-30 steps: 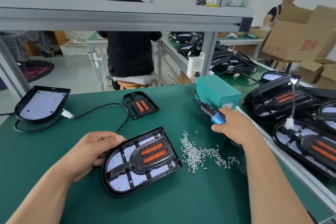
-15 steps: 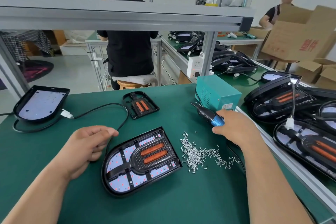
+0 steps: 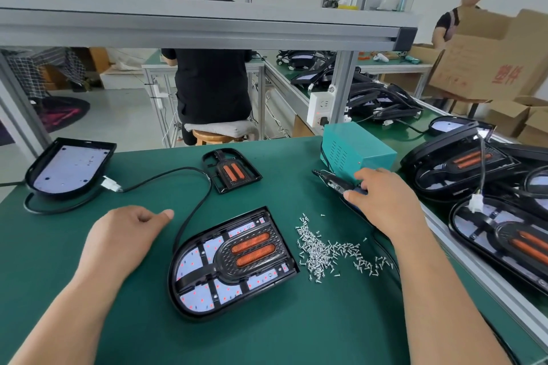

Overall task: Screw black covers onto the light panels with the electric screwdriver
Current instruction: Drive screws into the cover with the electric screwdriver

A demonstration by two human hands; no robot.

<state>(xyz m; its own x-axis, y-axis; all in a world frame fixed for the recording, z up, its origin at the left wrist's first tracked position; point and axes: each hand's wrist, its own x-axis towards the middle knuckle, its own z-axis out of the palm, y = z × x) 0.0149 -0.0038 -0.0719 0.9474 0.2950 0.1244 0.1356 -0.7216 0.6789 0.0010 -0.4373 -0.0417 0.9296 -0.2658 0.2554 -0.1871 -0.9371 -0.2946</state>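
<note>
A light panel (image 3: 207,290) with a black cover (image 3: 252,252) and two orange bars lies in front of me on the green mat. My left hand (image 3: 124,234) hovers loosely curled to its left, apart from it and holding nothing. My right hand (image 3: 385,201) grips the electric screwdriver (image 3: 335,182), whose tip points up and left. A pile of small silver screws (image 3: 323,252) lies between the panel and my right hand. A loose black cover (image 3: 231,170) sits further back. A bare panel (image 3: 68,169) with a cable rests at the far left.
A teal power box (image 3: 355,151) stands behind the screwdriver. Several covered panels (image 3: 462,163) are stacked on the right bench. A black cable (image 3: 166,178) loops across the mat. An aluminium frame beam (image 3: 207,29) crosses overhead. One person sits beyond; another holds a cardboard box (image 3: 498,59).
My left hand has come off the panel's left edge and moved left. My right hand has lifted the screwdriver, and its tip now shows pointing left.
</note>
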